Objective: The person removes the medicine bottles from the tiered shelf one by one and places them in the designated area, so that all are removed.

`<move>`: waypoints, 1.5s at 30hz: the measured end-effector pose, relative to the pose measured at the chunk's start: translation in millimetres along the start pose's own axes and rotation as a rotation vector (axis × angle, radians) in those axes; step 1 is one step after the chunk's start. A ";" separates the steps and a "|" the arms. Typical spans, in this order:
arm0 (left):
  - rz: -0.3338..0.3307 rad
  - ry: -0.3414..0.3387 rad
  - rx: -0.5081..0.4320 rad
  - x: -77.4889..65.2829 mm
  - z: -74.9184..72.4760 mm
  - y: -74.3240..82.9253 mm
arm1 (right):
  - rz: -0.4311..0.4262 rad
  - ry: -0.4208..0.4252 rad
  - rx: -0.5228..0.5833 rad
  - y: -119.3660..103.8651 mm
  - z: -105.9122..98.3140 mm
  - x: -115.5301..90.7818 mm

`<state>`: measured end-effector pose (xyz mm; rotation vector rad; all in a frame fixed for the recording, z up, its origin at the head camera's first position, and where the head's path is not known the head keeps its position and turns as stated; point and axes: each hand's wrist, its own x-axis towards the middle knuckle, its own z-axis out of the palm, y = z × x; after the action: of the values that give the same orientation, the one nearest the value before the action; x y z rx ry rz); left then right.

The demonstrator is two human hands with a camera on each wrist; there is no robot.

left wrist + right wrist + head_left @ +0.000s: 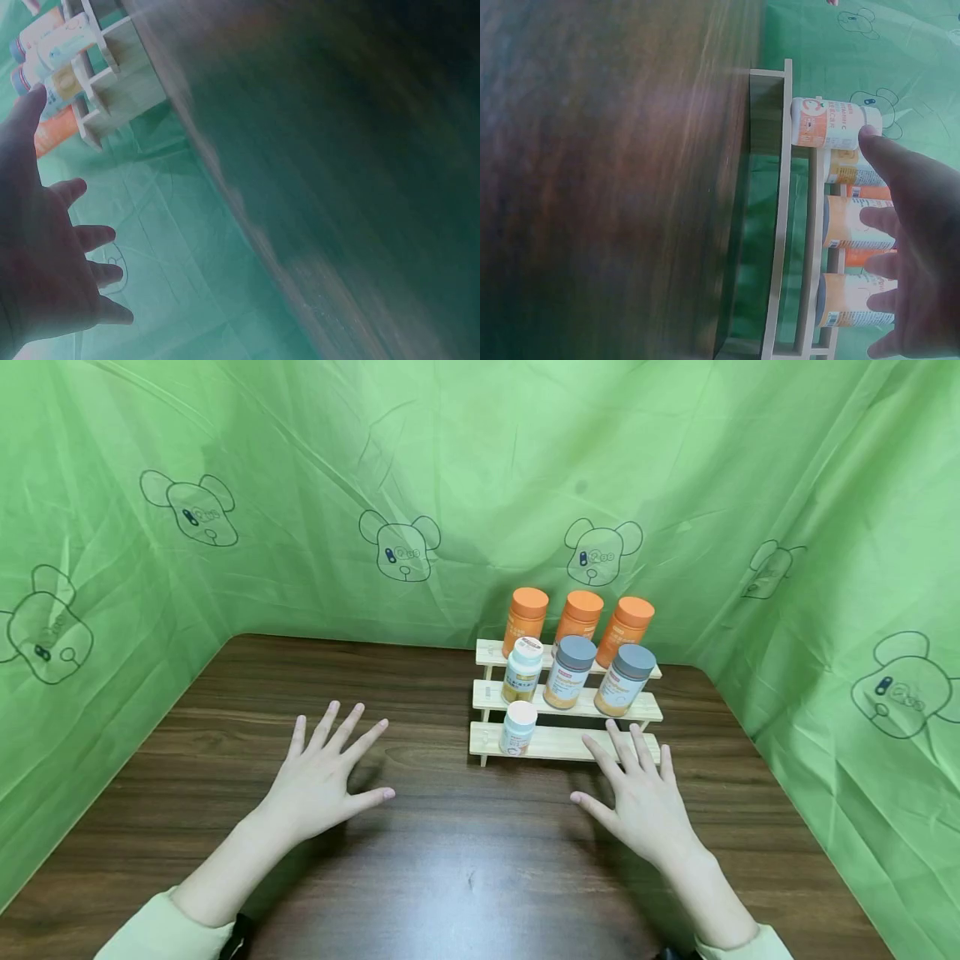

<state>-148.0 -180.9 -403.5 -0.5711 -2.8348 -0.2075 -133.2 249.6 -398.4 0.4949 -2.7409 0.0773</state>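
My left hand (313, 785) is held over the left part of the table with its fingers spread, touching no object. On the right, my right hand (647, 806) spreads its fingers just in front of a three-step wooden rack (558, 742) and holds nothing. A small white bottle (519, 729) stands at the left of the lowest step. The middle step bears a white-capped bottle (522, 672) and two grey-capped bottles, one central (568, 672) and one at right (624, 681). Three orange bottles (525, 620) stand on the top step, partly hidden by those in front.
The dark wooden table (450, 860) spreads around both hands. Green cloth (465, 460) printed with bear-head outlines hangs behind it and along both sides. The rack stands toward the table's back right, close to the rear cloth.
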 end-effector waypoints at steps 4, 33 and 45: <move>-0.002 0.004 -0.001 0.4 -0.7 -0.9 | -0.002 0.002 0.002 0.0 0.0 0.0; 0.014 0.104 0.013 40.0 -26.4 13.0 | 0.095 0.004 0.084 47.2 -10.9 5.5; 0.077 0.165 -0.045 74.1 -29.9 30.6 | 0.096 0.006 0.120 84.8 3.4 4.6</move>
<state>-195.9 -131.6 -352.6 -0.6408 -2.6495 -0.2914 -167.9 327.2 -399.2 0.3936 -2.7642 0.2680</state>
